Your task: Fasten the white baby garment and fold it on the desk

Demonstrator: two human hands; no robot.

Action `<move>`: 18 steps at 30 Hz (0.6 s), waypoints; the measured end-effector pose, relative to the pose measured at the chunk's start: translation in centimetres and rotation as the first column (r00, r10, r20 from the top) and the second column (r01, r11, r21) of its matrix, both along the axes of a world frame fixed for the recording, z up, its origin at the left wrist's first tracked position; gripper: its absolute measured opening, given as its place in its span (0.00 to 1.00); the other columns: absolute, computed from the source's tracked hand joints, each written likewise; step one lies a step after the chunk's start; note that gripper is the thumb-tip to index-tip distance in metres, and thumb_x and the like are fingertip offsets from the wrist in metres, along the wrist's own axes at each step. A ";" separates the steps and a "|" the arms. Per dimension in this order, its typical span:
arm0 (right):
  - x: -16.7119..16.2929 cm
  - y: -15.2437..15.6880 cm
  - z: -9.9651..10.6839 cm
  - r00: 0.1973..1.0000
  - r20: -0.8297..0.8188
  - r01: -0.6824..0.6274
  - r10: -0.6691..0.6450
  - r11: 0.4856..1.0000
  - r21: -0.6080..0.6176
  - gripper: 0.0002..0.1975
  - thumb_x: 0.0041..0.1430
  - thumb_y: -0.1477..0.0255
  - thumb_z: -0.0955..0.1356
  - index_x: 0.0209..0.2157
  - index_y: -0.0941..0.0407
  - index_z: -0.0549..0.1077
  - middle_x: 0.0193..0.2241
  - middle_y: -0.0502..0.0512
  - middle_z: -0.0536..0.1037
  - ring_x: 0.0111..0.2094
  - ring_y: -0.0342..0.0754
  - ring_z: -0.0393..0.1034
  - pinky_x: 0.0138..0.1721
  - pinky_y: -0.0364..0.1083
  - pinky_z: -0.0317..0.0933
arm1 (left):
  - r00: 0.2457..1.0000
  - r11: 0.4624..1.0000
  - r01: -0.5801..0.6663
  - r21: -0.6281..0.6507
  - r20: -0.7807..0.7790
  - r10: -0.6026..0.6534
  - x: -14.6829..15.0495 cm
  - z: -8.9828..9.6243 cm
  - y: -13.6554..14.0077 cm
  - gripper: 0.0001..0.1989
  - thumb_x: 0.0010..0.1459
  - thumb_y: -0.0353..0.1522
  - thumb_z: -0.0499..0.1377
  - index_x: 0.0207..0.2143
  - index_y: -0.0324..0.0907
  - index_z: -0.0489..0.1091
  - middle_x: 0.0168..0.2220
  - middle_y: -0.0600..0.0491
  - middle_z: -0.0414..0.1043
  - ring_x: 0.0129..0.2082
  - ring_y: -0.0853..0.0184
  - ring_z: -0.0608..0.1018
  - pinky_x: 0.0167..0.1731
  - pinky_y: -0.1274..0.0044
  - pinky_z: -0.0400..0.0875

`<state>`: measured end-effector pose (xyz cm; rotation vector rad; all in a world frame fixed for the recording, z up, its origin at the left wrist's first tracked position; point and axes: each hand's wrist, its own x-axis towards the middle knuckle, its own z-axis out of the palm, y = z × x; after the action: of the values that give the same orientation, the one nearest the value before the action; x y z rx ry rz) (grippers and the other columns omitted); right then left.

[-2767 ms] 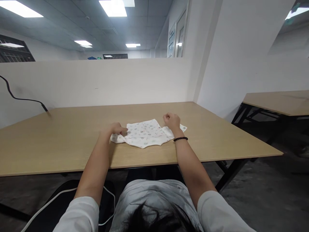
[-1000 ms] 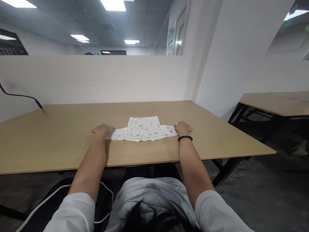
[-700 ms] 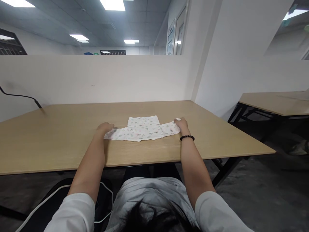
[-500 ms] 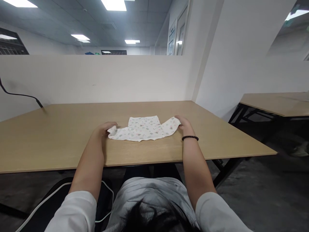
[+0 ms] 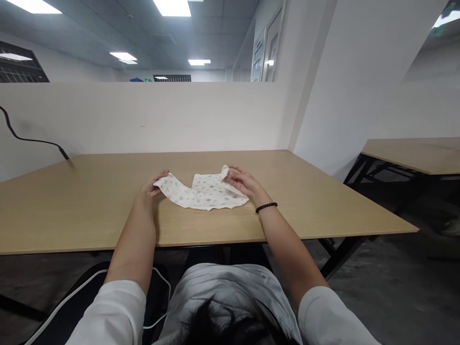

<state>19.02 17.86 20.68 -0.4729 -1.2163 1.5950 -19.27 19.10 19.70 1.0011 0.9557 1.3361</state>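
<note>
A small white long-sleeved baby top (image 5: 206, 194) with a scattered print lies on the wooden table (image 5: 118, 225) in front of me. My left hand (image 5: 154, 184) pinches the end of its left sleeve, which is stretched out and slightly raised. With the fingers of my right hand (image 5: 242, 180), I hold the end of the other sleeve, folded up and inward over the body of the garment. A dark beaded bracelet (image 5: 266, 207) circles my right wrist.
A white partition (image 5: 179, 117) borders the table's far edge. At the left, a black cable (image 5: 39, 140) hangs down to the tabletop. Another table (image 5: 406, 153) stands to the right. A white cord (image 5: 68, 302) loops beside my left side.
My right hand has brought its sleeve inward to the left, folding it over the garment. My left hand has raised the left sleeve end a little, straightening it.
</note>
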 end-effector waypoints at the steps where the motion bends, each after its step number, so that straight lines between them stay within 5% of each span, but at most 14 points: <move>1: -0.6 -0.2 -0.2 0.995 0.093 -0.044 0.043 0.999 0.015 0.18 0.53 0.75 0.74 0.46 0.54 0.72 0.39 0.53 0.80 0.39 0.45 0.77 0.42 0.44 0.74 | 1.000 1.000 -0.006 0.007 0.021 0.006 0.1 0.1 -0.1 0.08 0.48 0.26 0.64 0.33 0.40 0.69 0.25 0.58 0.71 0.22 0.71 0.74 0.26 0.80 0.72; 3: -1.2 0.0 -0.7 0.954 0.301 -0.008 -0.006 0.999 0.045 0.18 0.56 0.71 0.73 0.48 0.54 0.71 0.41 0.55 0.80 0.40 0.47 0.77 0.41 0.46 0.73 | 0.998 1.000 -0.012 0.003 0.060 0.011 0.4 0.2 -0.2 0.07 0.49 0.25 0.63 0.32 0.40 0.70 0.25 0.58 0.71 0.23 0.71 0.74 0.26 0.79 0.71; 5: -1.4 0.6 -1.2 0.845 0.484 0.177 -0.226 0.973 0.145 0.13 0.61 0.68 0.69 0.47 0.55 0.72 0.40 0.57 0.80 0.39 0.48 0.77 0.41 0.48 0.73 | 0.998 1.000 -0.025 -0.014 0.065 0.026 0.7 0.3 -0.3 0.06 0.50 0.24 0.62 0.31 0.40 0.69 0.24 0.57 0.71 0.22 0.70 0.73 0.26 0.78 0.70; 8: -1.0 1.2 -2.1 0.533 0.624 0.329 -0.571 0.819 0.469 0.14 0.66 0.64 0.63 0.46 0.56 0.74 0.46 0.61 0.79 0.49 0.52 0.73 0.52 0.53 0.67 | 0.997 0.999 -0.035 -0.034 0.063 0.037 1.1 0.5 -0.4 0.04 0.52 0.24 0.59 0.31 0.40 0.69 0.23 0.56 0.71 0.22 0.69 0.73 0.27 0.76 0.69; 10: -0.8 1.0 -2.6 0.337 0.680 0.187 -0.650 0.755 0.629 0.21 0.67 0.59 0.61 0.52 0.56 0.73 0.58 0.63 0.72 0.61 0.55 0.62 0.62 0.55 0.55 | 0.997 0.998 -0.045 -0.034 0.069 0.047 1.2 0.6 -0.5 0.04 0.53 0.23 0.58 0.31 0.40 0.69 0.23 0.56 0.71 0.22 0.69 0.73 0.27 0.76 0.69; 12: -0.8 0.3 -3.0 0.172 0.786 -0.034 -0.593 0.794 0.607 0.30 0.66 0.50 0.59 0.62 0.52 0.67 0.68 0.61 0.57 0.69 0.58 0.47 0.67 0.58 0.43 | 0.994 0.997 -0.071 -0.019 0.084 0.072 1.3 0.7 -0.6 0.05 0.54 0.23 0.57 0.32 0.40 0.69 0.24 0.55 0.71 0.22 0.68 0.73 0.28 0.75 0.70; 15: -1.2 -0.9 -3.2 -0.033 0.904 -0.236 -0.427 0.882 0.408 0.40 0.63 0.41 0.54 0.70 0.45 0.52 0.72 0.55 0.43 0.71 0.61 0.32 0.67 0.66 0.30 | 0.981 0.992 -0.126 -0.006 0.149 0.126 1.3 0.8 -0.7 0.06 0.54 0.22 0.57 0.33 0.40 0.69 0.25 0.55 0.72 0.24 0.67 0.74 0.30 0.74 0.72; 18: -1.6 -1.3 -3.0 -0.105 0.921 -0.285 -0.375 0.899 0.333 0.43 0.61 0.38 0.52 0.71 0.44 0.43 0.72 0.53 0.40 0.72 0.61 0.27 0.66 0.67 0.24 | 0.963 0.989 -0.149 0.011 0.227 0.142 1.6 1.1 -0.7 0.07 0.52 0.22 0.58 0.32 0.41 0.70 0.25 0.54 0.72 0.24 0.67 0.75 0.29 0.75 0.73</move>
<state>17.41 16.54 17.65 -1.6187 -2.6181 0.4417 -17.64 18.37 20.81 0.7912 0.8515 1.5540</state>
